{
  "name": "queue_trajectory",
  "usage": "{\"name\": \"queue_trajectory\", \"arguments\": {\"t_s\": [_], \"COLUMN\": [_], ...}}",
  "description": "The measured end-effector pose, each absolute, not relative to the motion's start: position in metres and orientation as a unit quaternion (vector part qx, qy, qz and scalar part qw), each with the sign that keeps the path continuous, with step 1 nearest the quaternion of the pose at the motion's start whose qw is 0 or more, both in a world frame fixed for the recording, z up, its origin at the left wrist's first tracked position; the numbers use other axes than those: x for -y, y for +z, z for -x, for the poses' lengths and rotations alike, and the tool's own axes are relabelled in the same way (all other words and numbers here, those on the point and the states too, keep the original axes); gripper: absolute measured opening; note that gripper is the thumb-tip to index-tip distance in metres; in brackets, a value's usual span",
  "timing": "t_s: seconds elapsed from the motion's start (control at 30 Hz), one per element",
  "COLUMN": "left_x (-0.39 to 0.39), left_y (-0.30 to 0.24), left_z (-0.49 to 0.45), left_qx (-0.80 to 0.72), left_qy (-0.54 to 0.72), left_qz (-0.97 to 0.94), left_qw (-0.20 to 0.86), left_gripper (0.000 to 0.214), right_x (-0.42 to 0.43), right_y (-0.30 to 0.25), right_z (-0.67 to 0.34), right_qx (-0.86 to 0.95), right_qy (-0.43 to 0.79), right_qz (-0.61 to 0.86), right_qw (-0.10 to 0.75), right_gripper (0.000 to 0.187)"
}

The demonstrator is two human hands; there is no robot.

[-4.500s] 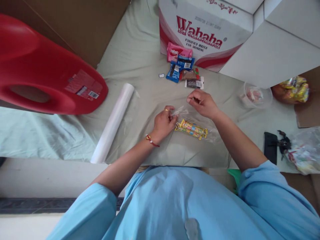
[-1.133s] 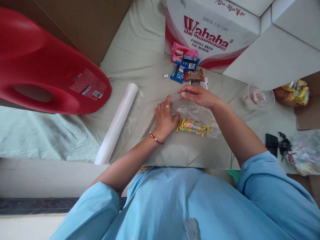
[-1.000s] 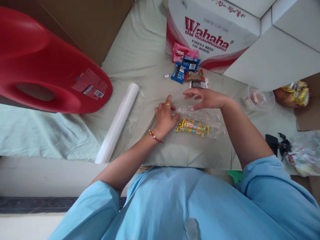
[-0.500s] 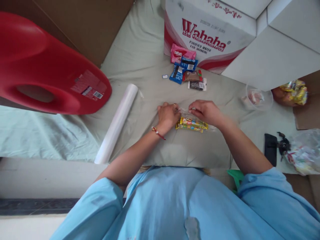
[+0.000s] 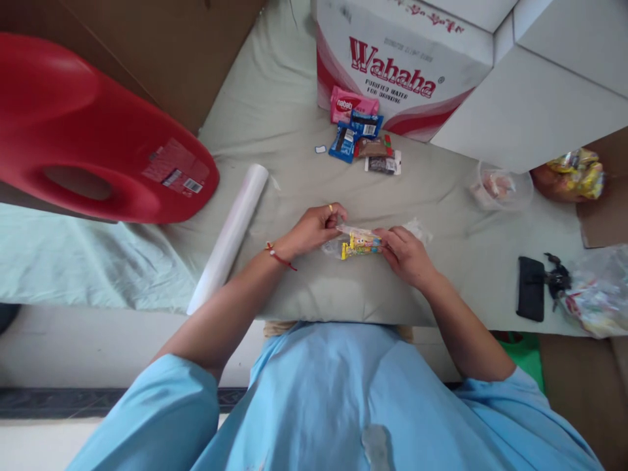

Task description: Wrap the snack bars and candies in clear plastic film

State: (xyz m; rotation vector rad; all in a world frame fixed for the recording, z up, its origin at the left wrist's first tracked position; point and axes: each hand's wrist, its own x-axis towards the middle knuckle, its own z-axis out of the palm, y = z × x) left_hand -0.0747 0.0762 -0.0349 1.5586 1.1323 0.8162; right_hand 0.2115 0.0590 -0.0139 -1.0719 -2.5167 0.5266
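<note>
I'm reading "Wahaha®" in big red letters on the box (image 5: 392, 78), with "PURIFIED WATER FOR DRINKING" running underneath! Just in front, "nabati" is showing on the pink pack (image 5: 354, 103). Print on the jug (image 5: 118, 147) and the bars (image 5: 362, 242) I'm holding is proving too small.

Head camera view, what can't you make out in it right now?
- Head view: the right ends of the yellow snack packets, hidden by the right hand.
- Head view: the rest of the red plastic jug, cut off by the left edge.
- Head view: any print on the small white label, too small.
- Head view: part of the clear plastic bag, cut off by the right edge.
</note>
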Motion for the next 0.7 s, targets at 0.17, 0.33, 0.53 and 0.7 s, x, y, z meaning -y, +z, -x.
{"name": "queue_trajectory", "arguments": {"t_s": [0.17, 0.33, 0.53, 0.7], "left_x": [-0.070, -0.052, -0.042, -0.039], "left_y": [-0.023, -0.013, -0.016, -0.015], "left_z": [0.100, 0.117, 0.122, 0.126], "left_qx": [-0.451, -0.437, -0.506, -0.543], "left_qy": [0.368, 0.355, 0.444, 0.310], "left_qz": [-0.642, -0.619, -0.422, -0.437], "left_qw": [0.499, 0.547, 0.607, 0.647], "left_gripper": [0.014, 0.018, 0.027, 0.065], "right_x": [-0.049, -0.043, -0.046, -0.049], "right_y": [-0.027, -0.032, -0.026, -0.030], "right_z": [-0.202, -0.188, -0.178, -0.179], "right_qx": [0.853, 0.826, 0.810, 0.800], "right_qy": [0.221, 0.261, 0.281, 0.297], "right_qz": [0.408, 0.430, 0.456, 0.456], "right_qw": [0.239, 0.254, 0.239, 0.253], "right_gripper": [0.036, 0.035, 0.038, 0.039]}}
